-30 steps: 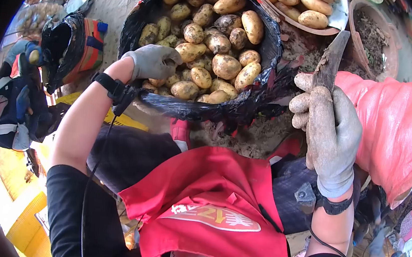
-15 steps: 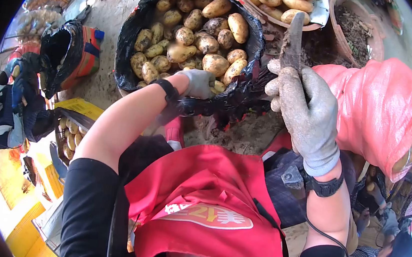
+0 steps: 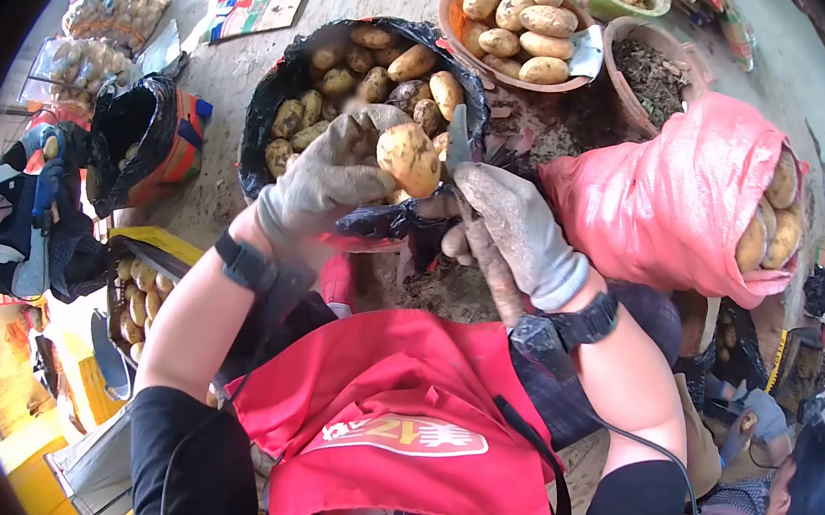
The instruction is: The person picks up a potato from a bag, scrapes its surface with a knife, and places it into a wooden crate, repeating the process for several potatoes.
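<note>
My gloved left hand (image 3: 331,174) holds a yellowish potato (image 3: 409,159) with some dirt on it, raised over the near side of a black-lined basket (image 3: 264,91) of potatoes. Just right of the potato, my gloved right hand (image 3: 516,230) grips a knife (image 3: 459,140), its dirty blade pointing up and away from me. Blade and potato are close together; whether they touch I cannot tell. Several soil-marked potatoes (image 3: 373,87) lie inside the basket, partly hidden by my left hand.
Behind stand a tub of potatoes (image 3: 448,12), a green bowl (image 3: 658,2) and a pot of soil (image 3: 616,63). A pink sack of potatoes (image 3: 650,197) lies right. Left are a black-lined bag (image 3: 171,147) and a potato crate (image 3: 171,262). Another person (image 3: 811,480) is at the lower right.
My left hand has come up out of the basket with a potato. My right hand has moved left and down with the knife, closer to the potato. The view has shifted.
</note>
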`<control>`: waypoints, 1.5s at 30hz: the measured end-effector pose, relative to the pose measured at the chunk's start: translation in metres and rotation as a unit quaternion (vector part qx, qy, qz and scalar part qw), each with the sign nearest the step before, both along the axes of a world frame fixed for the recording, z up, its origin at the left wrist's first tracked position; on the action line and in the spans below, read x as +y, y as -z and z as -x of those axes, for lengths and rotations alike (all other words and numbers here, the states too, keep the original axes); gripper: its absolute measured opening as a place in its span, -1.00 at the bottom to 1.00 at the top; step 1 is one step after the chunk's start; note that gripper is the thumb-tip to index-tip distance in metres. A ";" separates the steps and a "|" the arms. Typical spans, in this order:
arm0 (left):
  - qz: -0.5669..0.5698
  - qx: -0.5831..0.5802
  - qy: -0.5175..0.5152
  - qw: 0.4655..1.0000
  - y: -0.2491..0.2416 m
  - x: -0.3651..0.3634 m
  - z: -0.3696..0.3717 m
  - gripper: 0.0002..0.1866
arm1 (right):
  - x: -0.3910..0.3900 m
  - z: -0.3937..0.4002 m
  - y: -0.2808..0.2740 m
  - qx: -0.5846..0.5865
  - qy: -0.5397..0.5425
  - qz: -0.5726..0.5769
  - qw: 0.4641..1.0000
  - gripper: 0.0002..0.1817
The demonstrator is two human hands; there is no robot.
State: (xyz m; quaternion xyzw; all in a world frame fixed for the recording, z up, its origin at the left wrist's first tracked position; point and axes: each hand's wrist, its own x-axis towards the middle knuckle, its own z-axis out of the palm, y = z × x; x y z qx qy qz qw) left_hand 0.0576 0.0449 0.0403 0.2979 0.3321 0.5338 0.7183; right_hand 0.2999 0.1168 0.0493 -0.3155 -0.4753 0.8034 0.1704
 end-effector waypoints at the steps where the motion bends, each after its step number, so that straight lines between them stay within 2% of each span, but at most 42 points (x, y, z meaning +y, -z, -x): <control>1: -0.018 0.035 -0.022 0.999 0.002 -0.005 -0.007 -0.24 | -0.002 0.002 0.003 0.009 0.004 -0.024 1.000 -0.62; 4: -0.024 0.088 -0.067 0.994 0.005 -0.022 -0.024 -0.14 | -0.011 0.005 -0.001 -0.059 0.056 -0.001 0.997 -0.69; 5: -0.026 0.092 -0.072 0.993 0.008 -0.027 -0.027 -0.14 | -0.011 0.004 -0.006 -0.147 0.041 -0.066 0.986 -0.71; 6: -0.028 0.096 -0.077 0.992 0.011 -0.031 -0.030 -0.15 | -0.015 0.005 -0.001 -0.151 0.037 -0.068 0.985 -0.71; 8: -0.022 0.065 -0.081 0.994 0.002 -0.037 -0.032 -0.16 | -0.022 0.008 0.012 -0.073 0.118 -0.133 0.981 -0.71; 10: 0.049 0.062 -0.083 0.993 0.000 -0.038 -0.032 -0.22 | -0.019 0.001 0.008 -0.066 0.092 -0.092 0.989 -0.67; 12: -0.026 0.227 -0.049 0.972 0.008 -0.037 -0.036 -0.25 | -0.015 0.001 -0.004 -0.057 0.015 0.016 0.998 -0.65; 14: -0.144 0.316 -0.039 0.937 0.017 -0.041 -0.039 -0.24 | -0.019 0.004 -0.010 -0.035 0.052 0.035 0.997 -0.61; 15: -0.119 0.317 0.011 0.941 0.017 -0.040 -0.030 -0.23 | -0.016 0.002 -0.010 -0.046 0.031 0.030 0.998 -0.59; 16: -0.116 0.314 0.012 0.942 0.012 -0.036 -0.020 -0.23 | -0.011 -0.001 -0.008 -0.059 0.011 0.026 0.998 -0.58; 18: 0.000 0.233 0.085 0.969 -0.008 -0.018 0.003 -0.26 | 0.001 -0.007 0.001 -0.033 -0.023 0.050 0.998 -0.54; 19: 0.059 0.300 0.100 0.947 -0.024 -0.003 0.016 -0.32 | 0.002 -0.008 0.000 0.005 0.038 0.076 0.996 -0.48; 20: 0.042 0.308 0.054 0.949 -0.006 0.009 0.029 -0.38 | 0.005 -0.009 -0.001 0.042 0.099 0.101 0.989 -0.43; 22: 0.015 0.424 0.012 0.905 0.041 0.039 0.053 -0.43 | 0.016 -0.010 -0.010 0.051 0.169 0.109 0.978 -0.45; 24: 0.091 0.469 0.038 0.878 0.078 0.061 0.051 -0.52 | 0.030 -0.018 -0.007 0.045 0.209 0.134 0.968 -0.47; 25: 0.041 0.521 0.065 0.850 0.120 0.071 0.055 -0.53 | 0.033 -0.016 -0.008 0.035 0.250 0.133 0.958 -0.47; 26: 0.065 0.581 0.136 0.800 0.124 0.082 0.045 -0.44 | 0.037 -0.016 -0.007 0.032 0.249 0.134 0.959 -0.47; 28: 0.130 0.627 0.192 0.744 0.128 0.095 0.014 -0.30 | 0.044 -0.015 -0.004 0.014 0.259 0.148 0.954 -0.48; 30: 0.043 0.695 0.239 0.677 0.157 0.106 -0.001 -0.26 | 0.050 -0.016 0.000 0.006 0.254 0.157 0.955 -0.49; 31: 0.014 0.691 0.259 0.675 0.162 0.114 -0.007 -0.17 | 0.051 -0.016 0.001 -0.006 0.237 0.145 0.961 -0.49; 32: 0.013 0.688 0.262 0.676 0.157 0.124 -0.011 -0.17 | 0.052 -0.016 0.002 -0.017 0.220 0.134 0.966 -0.49; 34: 0.010 0.695 0.341 0.633 0.149 0.140 -0.012 -0.12 | 0.053 -0.019 0.006 -0.020 0.210 0.136 0.968 -0.50; 36: 0.026 0.674 0.354 0.647 0.155 0.147 -0.008 -0.11 | 0.053 -0.016 0.008 -0.028 0.197 0.110 0.974 -0.50; 38: 0.036 0.654 0.330 0.680 0.159 0.147 -0.008 -0.18 | 0.052 -0.008 0.001 -0.028 0.217 0.117 0.969 -0.51; 39: 0.031 0.657 0.317 0.683 0.161 0.143 -0.007 -0.28 | 0.051 -0.009 0.003 -0.022 0.220 0.119 0.968 -0.51; 42: 0.082 0.672 0.313 0.666 0.134 0.132 -0.010 -0.33 | 0.049 -0.010 0.008 -0.003 0.232 0.123 0.965 -0.53; 45: 0.026 0.685 0.301 0.663 0.145 0.119 -0.005 -0.45 | 0.047 -0.004 0.007 0.007 0.236 0.116 0.965 -0.55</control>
